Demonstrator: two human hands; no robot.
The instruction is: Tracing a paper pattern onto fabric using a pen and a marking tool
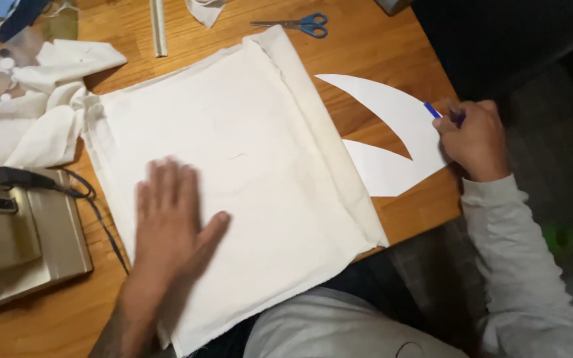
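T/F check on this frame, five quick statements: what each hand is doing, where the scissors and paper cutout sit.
1. The left hand lies flat, palm down, on the folded white cloth. True.
2. The right hand holds the scissors. False: it grips a blue pen; the blue-handled scissors lie untouched at the far edge of the wooden table.
3. The white paper cutout lies to the right of the cloth. True.
4. The paper cutout is a plain rectangle. False: it has curved, pointed shapes.
5. The left hand touches the paper cutout. False: it rests on the cloth, apart from the paper.
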